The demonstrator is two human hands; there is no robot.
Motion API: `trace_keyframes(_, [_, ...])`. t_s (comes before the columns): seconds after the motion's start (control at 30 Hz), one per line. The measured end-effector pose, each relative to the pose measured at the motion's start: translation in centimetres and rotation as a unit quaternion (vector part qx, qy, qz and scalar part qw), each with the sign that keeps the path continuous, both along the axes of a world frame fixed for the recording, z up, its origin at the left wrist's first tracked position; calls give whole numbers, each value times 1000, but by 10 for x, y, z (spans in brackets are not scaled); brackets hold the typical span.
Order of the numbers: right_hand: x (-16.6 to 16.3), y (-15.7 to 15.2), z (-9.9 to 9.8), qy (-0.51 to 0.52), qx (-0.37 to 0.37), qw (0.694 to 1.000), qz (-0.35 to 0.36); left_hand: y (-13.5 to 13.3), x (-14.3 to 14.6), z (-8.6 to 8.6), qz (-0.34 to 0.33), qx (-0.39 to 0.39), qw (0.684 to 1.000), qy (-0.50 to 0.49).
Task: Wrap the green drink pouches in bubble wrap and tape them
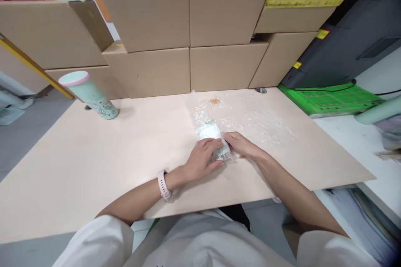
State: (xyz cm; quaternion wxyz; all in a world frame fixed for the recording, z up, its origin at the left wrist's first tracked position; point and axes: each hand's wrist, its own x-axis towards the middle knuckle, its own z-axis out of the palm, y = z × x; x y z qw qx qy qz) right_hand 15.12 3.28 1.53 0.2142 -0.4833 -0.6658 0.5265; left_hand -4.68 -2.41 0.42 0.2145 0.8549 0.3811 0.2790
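My left hand [202, 158] and my right hand [240, 144] meet at the middle of a pale wooden table [94, 162]. Both are closed round a small green-and-white object [210, 131] wrapped in clear bubble wrap. The left hand covers its near left side and the right hand pinches its right end. A sheet of bubble wrap [250, 117] spreads out flat behind and to the right of the hands. A pale pink watch [163, 184] is on my left wrist.
A mint tumbler with a pink lid [89, 94] stands at the table's back left. Cardboard boxes [188, 29] are stacked along the back edge. A green mat [332, 100] and dark machine [354, 37] lie at the right.
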Motion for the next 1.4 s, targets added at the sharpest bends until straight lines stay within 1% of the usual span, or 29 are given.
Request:
trace_keyframes(0.07, [8,5,-1,-66,58,996,18,5,8,-6,-11,13,999,51])
trace_keyframes(0.17, [12,8,-2,-140,125,982,31,8,14,-8,-22,46,993,107])
trace_keyframes(0.2, [12,8,-3,-161,151,975,20,8,15,-8,-25,55,991,120])
trace_keyframes(0.27, [11,5,-4,-191,220,956,-42,8,17,-8,-29,71,987,140])
trace_keyframes(0.33, [9,-1,-5,-174,285,937,-105,8,20,-10,-27,84,985,151])
trace_keyframes(0.37, [7,-4,-5,-147,307,934,-112,8,21,-11,-27,88,984,153])
trace_keyframes(0.4, [6,-7,-5,-119,321,935,-94,8,22,-12,-28,89,984,151])
trace_keyframes(0.47, [4,-12,-4,-81,328,941,-21,5,23,-12,-34,82,987,133])
trace_keyframes(0.53, [3,-13,-4,-77,313,946,31,2,21,-9,-19,63,995,77])
trace_keyframes(0.57, [3,-13,-5,-80,301,949,40,0,20,-7,11,53,998,38])
trace_keyframes(0.63, [4,-12,-6,-81,281,955,39,0,15,-5,113,30,992,-44])
trace_keyframes(0.7, [5,-10,-8,-81,274,958,36,3,11,-7,224,-17,966,-125])
trace_keyframes(0.73, [6,-10,-9,-82,270,959,36,5,10,-10,255,-57,950,-169])
trace_keyframes(0.77, [7,-9,-10,-81,262,961,35,6,10,-12,270,-107,931,-220])
trace_keyframes(0.83, [9,-9,-10,-67,227,971,37,6,13,-16,254,-201,891,-319])
trace_keyframes(0.87, [9,-9,-10,-47,202,978,39,3,16,-16,236,-225,874,-360])
trace_keyframes(0.9, [9,-9,-9,-18,172,984,40,0,19,-15,216,-231,864,-392])
trace_keyframes(0.93, [9,-10,-8,21,138,989,42,-5,22,-12,196,-218,863,-412])
trace_keyframes(0.97, [8,-11,-6,69,101,991,46,-10,23,-9,174,-194,869,-420])
trace_keyframes(1.03, [4,-15,-3,168,19,984,62,-18,24,-2,129,-130,899,-398])
trace_keyframes(1.1, [-1,-19,-2,232,-68,967,84,-21,22,3,86,-69,940,-323])
trace_keyframes(1.17, [-5,-21,-4,242,-142,956,81,-19,20,4,64,-26,972,-224])
trace_keyframes(1.2, [-7,-21,-5,231,-167,956,68,-17,19,3,59,-17,982,-177])
trace_keyframes(1.27, [-7,-20,-9,197,-183,962,38,-12,19,-2,56,-17,993,-107])
trace_keyframes(1.33, [-5,-18,-11,160,-159,974,22,-9,20,-8,53,-21,996,-64])
trace_keyframes(1.4, [-1,-16,-12,122,-118,985,17,-7,22,-15,48,-18,998,-36])
